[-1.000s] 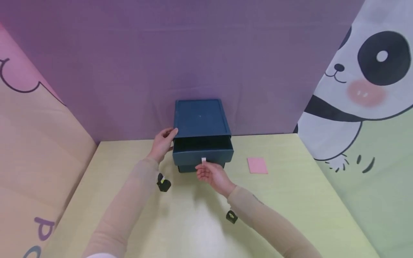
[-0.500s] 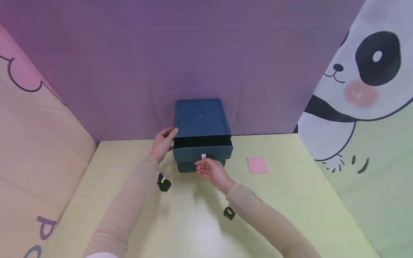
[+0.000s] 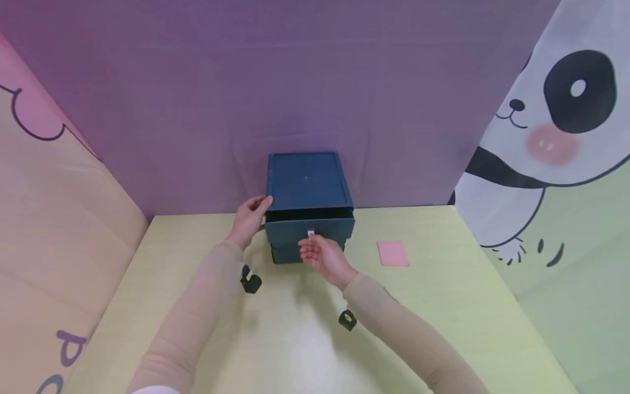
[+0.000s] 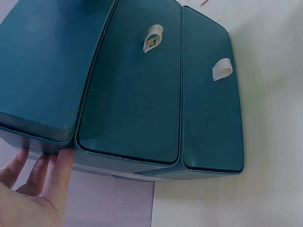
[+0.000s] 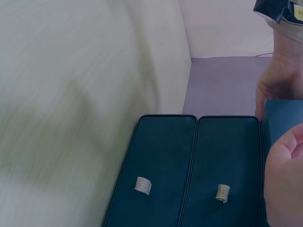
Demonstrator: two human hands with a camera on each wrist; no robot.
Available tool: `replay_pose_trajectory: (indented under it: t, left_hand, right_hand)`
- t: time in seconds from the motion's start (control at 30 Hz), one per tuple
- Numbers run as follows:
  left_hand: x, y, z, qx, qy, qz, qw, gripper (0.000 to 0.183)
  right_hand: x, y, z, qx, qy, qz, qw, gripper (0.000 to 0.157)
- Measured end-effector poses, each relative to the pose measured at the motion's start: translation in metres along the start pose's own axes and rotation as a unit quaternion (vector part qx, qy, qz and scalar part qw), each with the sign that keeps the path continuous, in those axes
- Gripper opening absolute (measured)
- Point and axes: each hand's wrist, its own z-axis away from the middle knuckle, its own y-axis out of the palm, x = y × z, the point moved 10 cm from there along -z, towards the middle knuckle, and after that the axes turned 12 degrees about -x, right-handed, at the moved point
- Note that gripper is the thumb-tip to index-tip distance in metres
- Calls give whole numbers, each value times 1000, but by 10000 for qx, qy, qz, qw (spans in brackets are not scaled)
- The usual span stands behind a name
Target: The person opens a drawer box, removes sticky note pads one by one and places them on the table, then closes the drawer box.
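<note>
A dark blue-green drawer cabinet (image 3: 307, 180) stands against the back wall, its top drawer (image 3: 295, 230) partly pulled out. My right hand (image 3: 327, 260) pinches the small white pull tab (image 3: 310, 233) on that drawer's front, with the other fingers curled below it. At the cabinet's left side, my left hand (image 3: 248, 219) rests its fingertips near the upper front corner. The left wrist view shows the left fingers (image 4: 59, 177) extended against the side wall. Two lower drawers, the middle one (image 4: 130, 90) and the bottom one (image 4: 210, 104), sit flush, each with a white loop tab.
A pink square of paper (image 3: 393, 253) lies on the pale table (image 3: 443, 306) right of the cabinet. Behind is a purple cloth wall (image 3: 315, 82). Printed side panels, one with a panda (image 3: 556, 120), flank the table. Black straps hang from both wrists.
The top drawer has slid inward, so its opening is narrower. My right hand has moved forward with the tab, while the left hand has stayed at the cabinet's side.
</note>
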Motion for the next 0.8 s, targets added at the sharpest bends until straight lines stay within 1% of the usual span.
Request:
replay_pose_trajectory:
  t: [0.3,0.47,0.63,0.8]
  left_hand:
    - [0,-2,-1,24,30,29,10000,63]
    - [1,-5,-2,17,0,32,10000,63]
    - [0,-5,-2,-7,28,81,10000,62]
    - [1,-4,-1,-34,-11,72,10000,61]
  right_hand:
    - [2,4,-4,-6,47,44,10000,34]
    - [0,5,-7,-74,165,-75,9998,33]
    - [0,6,-11,-75,138,-158,9998,33]
    - [0,5,-13,-42,81,-72,9999,34]
